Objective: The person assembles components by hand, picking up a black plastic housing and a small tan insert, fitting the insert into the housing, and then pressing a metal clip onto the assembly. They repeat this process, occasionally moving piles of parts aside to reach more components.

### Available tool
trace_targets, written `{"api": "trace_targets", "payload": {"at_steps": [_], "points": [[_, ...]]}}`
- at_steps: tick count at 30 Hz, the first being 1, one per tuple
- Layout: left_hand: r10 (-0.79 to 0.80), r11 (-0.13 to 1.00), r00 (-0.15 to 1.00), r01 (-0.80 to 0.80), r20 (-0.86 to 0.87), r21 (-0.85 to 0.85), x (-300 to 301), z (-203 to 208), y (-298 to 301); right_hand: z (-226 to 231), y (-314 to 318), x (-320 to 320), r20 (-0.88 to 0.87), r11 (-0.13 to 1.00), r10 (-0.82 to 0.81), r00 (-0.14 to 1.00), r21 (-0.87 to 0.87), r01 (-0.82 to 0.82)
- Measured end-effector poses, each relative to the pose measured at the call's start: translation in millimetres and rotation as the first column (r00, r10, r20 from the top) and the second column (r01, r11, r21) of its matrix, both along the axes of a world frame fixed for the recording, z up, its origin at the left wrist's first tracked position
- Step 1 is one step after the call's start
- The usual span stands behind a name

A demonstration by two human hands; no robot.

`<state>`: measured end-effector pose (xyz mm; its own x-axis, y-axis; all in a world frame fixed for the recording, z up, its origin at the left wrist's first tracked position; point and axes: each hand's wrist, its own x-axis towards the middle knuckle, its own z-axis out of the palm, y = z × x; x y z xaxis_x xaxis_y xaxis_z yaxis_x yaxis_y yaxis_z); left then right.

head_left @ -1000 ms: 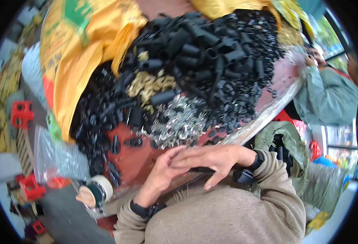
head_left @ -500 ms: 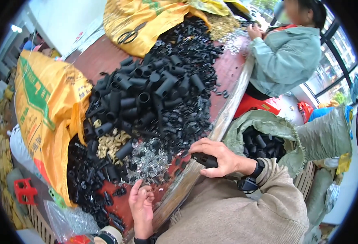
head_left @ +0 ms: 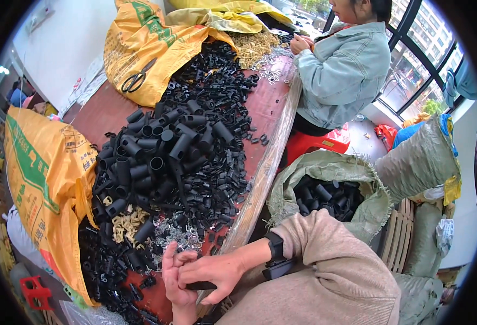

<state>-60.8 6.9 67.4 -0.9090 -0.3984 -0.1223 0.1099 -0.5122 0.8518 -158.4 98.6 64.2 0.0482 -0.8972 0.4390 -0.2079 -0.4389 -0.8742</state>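
A black, roughly cylindrical plastic part (head_left: pixel 201 285) is between my two hands above the table's near edge. My right hand (head_left: pixel 216 275) is closed around it from above, covering most of it. Against its left end lies my left hand (head_left: pixel 174 281), with bent fingers partly hidden behind the right one; any small piece held there is out of sight. Just beyond my fingers lies a pile of small silvery metal pieces (head_left: pixel 169 234). Beige pieces (head_left: pixel 127 226) are heaped left of it, and behind rises a big mound of black tubes (head_left: pixel 157 146).
Small black parts (head_left: pixel 216 184) spread over the red tabletop (head_left: pixel 271 108). Orange woven sacks (head_left: pixel 49 168) border it on the left, and scissors (head_left: pixel 135 81) lie on the far sack (head_left: pixel 157 32). An open green sack (head_left: pixel 281 184) of black tubes stands at right. A co-worker (head_left: pixel 346 70) handles something beyond.
My right hand has moved down and left with the black part, meeting my left hand. The view has shifted, so the table appears farther left.
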Motion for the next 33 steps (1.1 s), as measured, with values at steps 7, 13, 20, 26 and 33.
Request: {"api": "trace_targets", "payload": {"at_steps": [7,13,20,26,33], "points": [[0.05,0.987,0.995,-0.062,-0.081,-0.147,-11,3,11,-4,-3,2,0.104,0.989,-0.138,0.985,-0.031,0.142],[0.014,0.988,0.996,-0.027,-0.086,-0.154,-13,-9,16,-10,4,-8,0.029,0.991,-0.131,0.991,-0.035,0.132],[0.392,0.581,0.908,-0.121,0.147,-0.805,35,-32,-37,31,95,-100,-0.224,0.917,-0.122,0.967,0.347,0.196],[0.606,0.036,0.78,0.172,0.158,-0.984,46,-17,-65,62,178,-111,-0.834,0.516,-0.214,0.509,0.346,0.784],[0.675,0.129,0.716,0.127,0.18,-0.984,56,-36,-82,31,73,-94,-0.22,0.788,-0.032,0.975,0.595,0.16]]}}
